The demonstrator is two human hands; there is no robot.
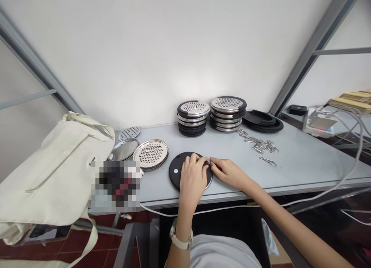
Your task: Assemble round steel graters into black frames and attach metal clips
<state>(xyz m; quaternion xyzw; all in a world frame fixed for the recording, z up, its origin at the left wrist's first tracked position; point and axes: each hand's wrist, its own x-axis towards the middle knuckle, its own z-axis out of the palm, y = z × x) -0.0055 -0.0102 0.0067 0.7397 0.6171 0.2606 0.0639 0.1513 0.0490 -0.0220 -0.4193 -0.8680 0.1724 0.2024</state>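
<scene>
A black round disc [174, 180] with a white dot and a pale rim lies flat near the table's front edge. My left hand [193, 176], a watch on its wrist, is closed over the disc, fingers curled on its top. At the disc's right edge my right hand [226, 170] is closed in a pinch; a small metal piece [208, 162] shows at its fingertips, mostly hidden. Several metal spring hooks [262, 145] lie to the right, with a single spring hook [268, 161] nearer me. Left of the disc sits a round grater plate [151, 154] on a stack.
Two stacks of black-rimmed graters [193, 119] [228, 113] stand by the wall, beside black round trays [262, 122]. A cream bag [49, 171] covers the left end. A white cable [352, 169] runs along the front edge. Another grater plate [129, 133] lies at the back left.
</scene>
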